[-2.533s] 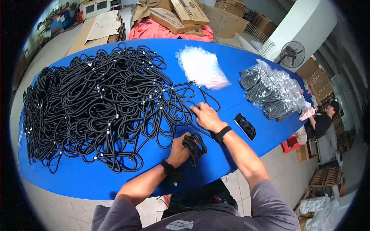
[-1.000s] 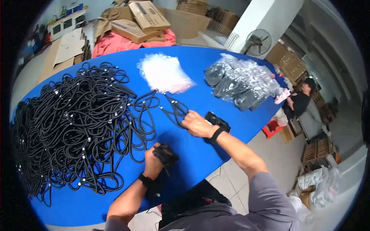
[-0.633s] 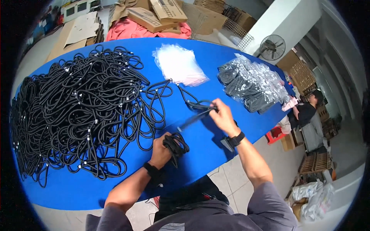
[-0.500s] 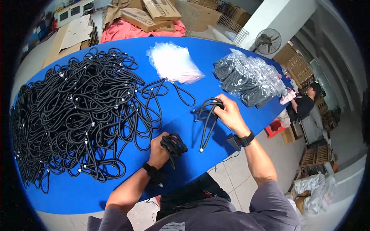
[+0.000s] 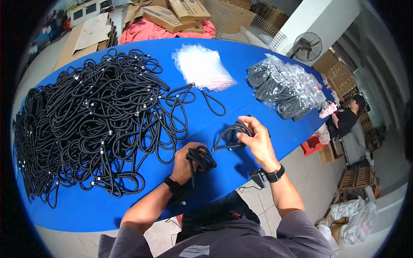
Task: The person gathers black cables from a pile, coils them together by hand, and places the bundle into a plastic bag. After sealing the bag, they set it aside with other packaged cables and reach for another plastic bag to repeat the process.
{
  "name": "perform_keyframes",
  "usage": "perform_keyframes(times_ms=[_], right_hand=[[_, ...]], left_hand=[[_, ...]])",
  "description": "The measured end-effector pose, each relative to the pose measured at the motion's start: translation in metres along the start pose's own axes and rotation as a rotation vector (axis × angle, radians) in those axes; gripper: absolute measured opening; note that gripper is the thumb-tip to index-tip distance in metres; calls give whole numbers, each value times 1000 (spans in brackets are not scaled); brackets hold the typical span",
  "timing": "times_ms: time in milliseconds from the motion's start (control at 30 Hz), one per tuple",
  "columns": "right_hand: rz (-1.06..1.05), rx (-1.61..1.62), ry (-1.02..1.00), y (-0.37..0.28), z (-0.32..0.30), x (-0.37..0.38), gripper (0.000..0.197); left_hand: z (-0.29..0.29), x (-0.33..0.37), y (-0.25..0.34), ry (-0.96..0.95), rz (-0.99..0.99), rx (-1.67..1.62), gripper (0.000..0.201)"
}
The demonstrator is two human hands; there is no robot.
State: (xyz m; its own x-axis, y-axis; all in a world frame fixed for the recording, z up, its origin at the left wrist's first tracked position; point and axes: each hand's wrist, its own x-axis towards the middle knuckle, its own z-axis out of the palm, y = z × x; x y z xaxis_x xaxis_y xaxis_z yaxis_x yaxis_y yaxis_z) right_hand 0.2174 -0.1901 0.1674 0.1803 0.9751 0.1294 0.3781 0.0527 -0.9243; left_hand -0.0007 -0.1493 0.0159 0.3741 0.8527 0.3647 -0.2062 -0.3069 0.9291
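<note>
My left hand [image 5: 184, 164] is closed around a coiled bundle of black elastic cords [image 5: 203, 158], above the near edge of the blue table. To its right, my right hand [image 5: 260, 145] pinches a looped black cord [image 5: 224, 136] between thumb and fingers. That loop hangs toward the left, with small pale fittings on it. Left of both hands spreads a large heap of black cord loops [image 5: 94, 116], many with silvery or white clips. A single stray cord loop [image 5: 214, 103] lies at the heap's right side.
Flat clear plastic bags [image 5: 200, 66] lie at the far middle of the blue table [image 5: 234, 96]. Bagged black cords [image 5: 284, 88] are piled at the right. Beyond stand cardboard boxes [image 5: 165, 19], a fan [image 5: 307, 46] and a seated person [image 5: 347, 118].
The cord in my right hand has swung up and left; its long hanging end no longer points down. My left hand keeps its bundle. The whole view has shifted slightly.
</note>
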Motion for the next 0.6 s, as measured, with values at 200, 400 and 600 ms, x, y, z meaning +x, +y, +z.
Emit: perform_keyframes(times_ms=[200,400,600], right_hand=[[191,299,8,4,38,-15,48],[173,560,-165,-8,66,-22,49],[192,450,-215,-4,64,-23,54]], left_hand=[[-7,-3,4,19,-129,-324,24],[-7,-5,7,18,-178,-324,38],[-7,-4,17,20,-209,-394,34]])
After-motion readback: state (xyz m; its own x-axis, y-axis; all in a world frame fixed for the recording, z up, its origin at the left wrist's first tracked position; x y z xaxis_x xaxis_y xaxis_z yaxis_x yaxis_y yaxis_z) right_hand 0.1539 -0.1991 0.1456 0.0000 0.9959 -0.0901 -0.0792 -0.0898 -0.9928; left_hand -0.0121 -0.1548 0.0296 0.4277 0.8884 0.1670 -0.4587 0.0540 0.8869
